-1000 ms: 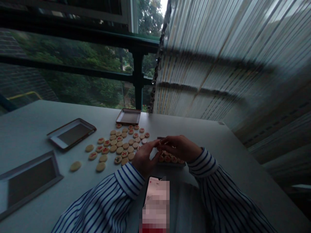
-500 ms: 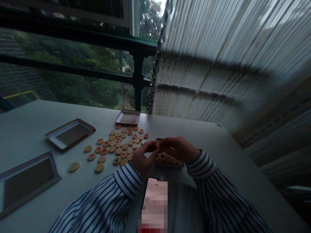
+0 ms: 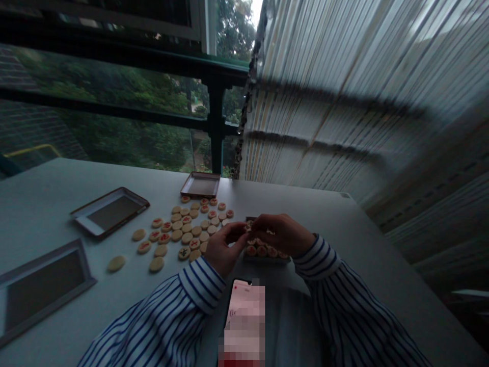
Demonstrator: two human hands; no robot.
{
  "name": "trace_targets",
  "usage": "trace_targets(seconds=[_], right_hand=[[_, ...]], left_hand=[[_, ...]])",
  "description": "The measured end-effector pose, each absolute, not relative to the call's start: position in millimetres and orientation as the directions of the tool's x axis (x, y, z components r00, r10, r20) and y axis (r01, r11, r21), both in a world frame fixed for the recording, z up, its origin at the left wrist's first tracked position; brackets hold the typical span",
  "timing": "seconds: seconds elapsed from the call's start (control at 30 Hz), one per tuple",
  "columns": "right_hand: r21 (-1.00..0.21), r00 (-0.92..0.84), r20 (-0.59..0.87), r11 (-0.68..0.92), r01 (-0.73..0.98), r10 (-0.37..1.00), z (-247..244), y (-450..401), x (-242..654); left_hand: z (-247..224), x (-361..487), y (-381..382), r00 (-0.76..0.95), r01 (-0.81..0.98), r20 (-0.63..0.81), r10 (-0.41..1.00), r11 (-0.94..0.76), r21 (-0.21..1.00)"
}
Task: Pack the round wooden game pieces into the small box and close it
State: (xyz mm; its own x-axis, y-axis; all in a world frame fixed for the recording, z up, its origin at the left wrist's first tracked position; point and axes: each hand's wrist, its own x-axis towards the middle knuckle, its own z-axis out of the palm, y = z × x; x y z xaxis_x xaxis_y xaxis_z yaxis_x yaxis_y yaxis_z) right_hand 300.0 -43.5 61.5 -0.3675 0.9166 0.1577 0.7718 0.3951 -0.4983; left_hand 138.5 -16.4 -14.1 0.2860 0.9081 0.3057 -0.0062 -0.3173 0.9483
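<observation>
– Since the left hand [image 3: 219, 250] and right hand [image 3: 284, 235] meet over the box [image 3: 267, 260], what's the grip?
– Fingertips bunched together at its left end. Can't tell if they pinch a piece; the fingers hide it.
– Where are the pieces?
– Some in the box, a row of marked discs [image 3: 262, 251] along its near side. Loose discs [image 3: 187, 238] lie flat left of it, some red-marked, others blank side up.
– Why that layout?
– Box sits ahead of the person, both hands reach it; loose ones fall near the left hand, my read.
– Phone [image 3: 244, 318]?
– Face up between forearms, probably for glancing. Shallow trays [image 3: 116, 210] sit farther left and beyond, likely out of the way.
</observation>
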Motion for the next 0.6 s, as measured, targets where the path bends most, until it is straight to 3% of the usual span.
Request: trace_targets(seconds=[0.6], right_hand=[[-0.515, -0.384, 0.168, 0.413, 0.751, 0.908, 59.7, -42.5, 299.7]], left_hand=[[-13.0, 140.7, -19.5, 0.304, -0.047, 0.221, 0.926, -0.218, 0.975]])
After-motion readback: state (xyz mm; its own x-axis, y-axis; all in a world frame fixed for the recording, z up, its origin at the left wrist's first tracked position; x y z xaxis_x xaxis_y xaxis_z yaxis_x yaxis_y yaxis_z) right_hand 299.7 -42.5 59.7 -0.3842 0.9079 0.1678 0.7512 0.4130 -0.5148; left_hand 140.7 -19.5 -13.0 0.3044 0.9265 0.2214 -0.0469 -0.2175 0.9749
